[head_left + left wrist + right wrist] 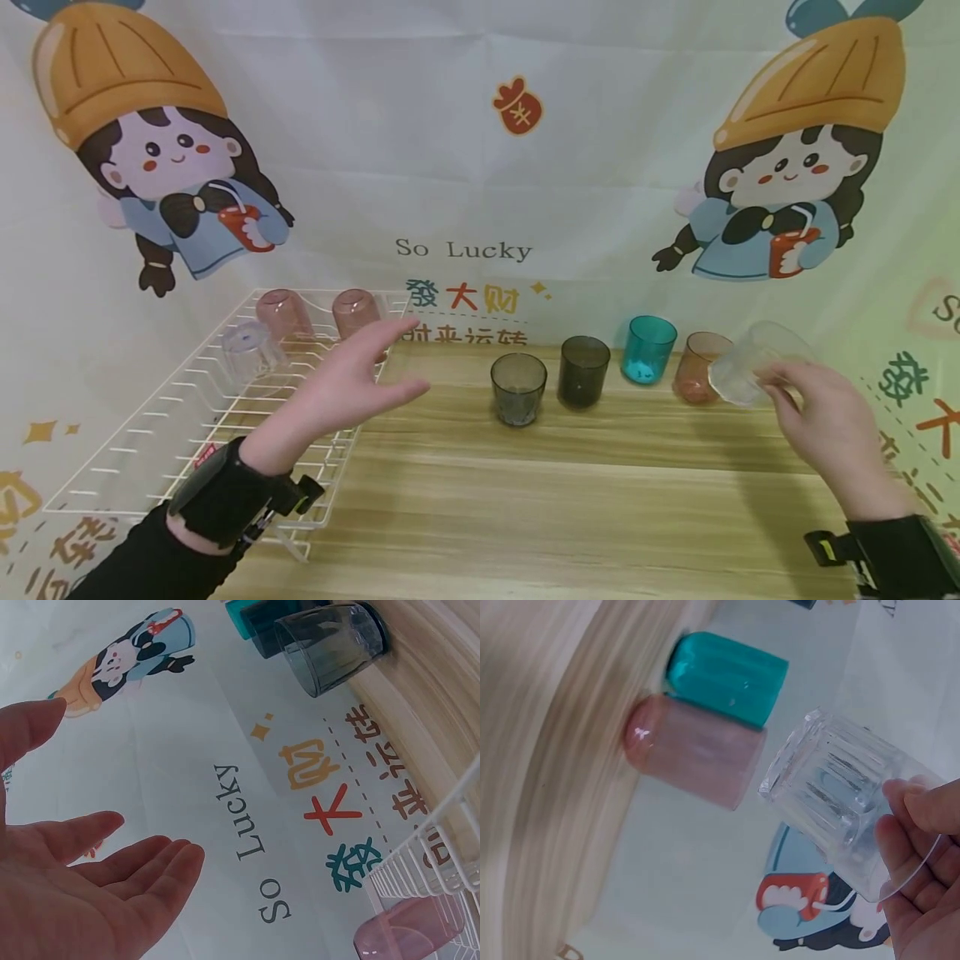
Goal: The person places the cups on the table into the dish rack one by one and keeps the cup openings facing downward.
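Observation:
A clear ribbed cup (840, 787) is pinched by its rim in my right hand (817, 417), raised off the table and tilted. Close beside it stands a pinkish-brown cup (699, 371), then a teal cup (648, 350). Further left are a dark grey cup (583, 373) and a lighter grey cup (518, 390), both upright. My left hand (341, 379) hovers over the right side of a white wire rack (330, 500), thumb and fingers apart, with nothing in it. In the left wrist view its palm and fingers show.
The rack at the left holds two pink cups (282, 315) and a clear cup (251, 350), all upside down. A printed cloth (465, 192) hangs behind the wooden table (555, 517).

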Motion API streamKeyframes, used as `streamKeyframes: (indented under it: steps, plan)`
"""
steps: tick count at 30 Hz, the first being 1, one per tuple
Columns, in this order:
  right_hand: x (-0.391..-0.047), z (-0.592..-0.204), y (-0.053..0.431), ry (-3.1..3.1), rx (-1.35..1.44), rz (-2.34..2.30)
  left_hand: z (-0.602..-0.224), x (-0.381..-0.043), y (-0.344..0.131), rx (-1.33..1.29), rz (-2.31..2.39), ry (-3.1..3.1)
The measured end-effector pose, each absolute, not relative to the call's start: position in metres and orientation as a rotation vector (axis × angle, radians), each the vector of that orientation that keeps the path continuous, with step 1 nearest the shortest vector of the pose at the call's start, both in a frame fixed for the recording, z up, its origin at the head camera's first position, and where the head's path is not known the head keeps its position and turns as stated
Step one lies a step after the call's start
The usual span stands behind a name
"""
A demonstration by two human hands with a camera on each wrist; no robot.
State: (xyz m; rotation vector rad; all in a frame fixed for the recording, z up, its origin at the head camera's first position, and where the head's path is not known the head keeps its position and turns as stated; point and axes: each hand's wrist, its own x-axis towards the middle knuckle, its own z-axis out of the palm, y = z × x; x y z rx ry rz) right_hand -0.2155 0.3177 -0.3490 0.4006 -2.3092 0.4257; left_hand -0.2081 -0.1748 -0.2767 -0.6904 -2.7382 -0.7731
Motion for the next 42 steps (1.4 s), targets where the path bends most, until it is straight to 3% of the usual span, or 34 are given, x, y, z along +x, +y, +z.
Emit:
streamKeyframes:
  steps: [42]
  plan:
    - [-0.193, -0.308, 0.22, -1.947, 0.725, 0.726, -0.269, -0.191, -0.135, -0.833, -1.014, -2.553]
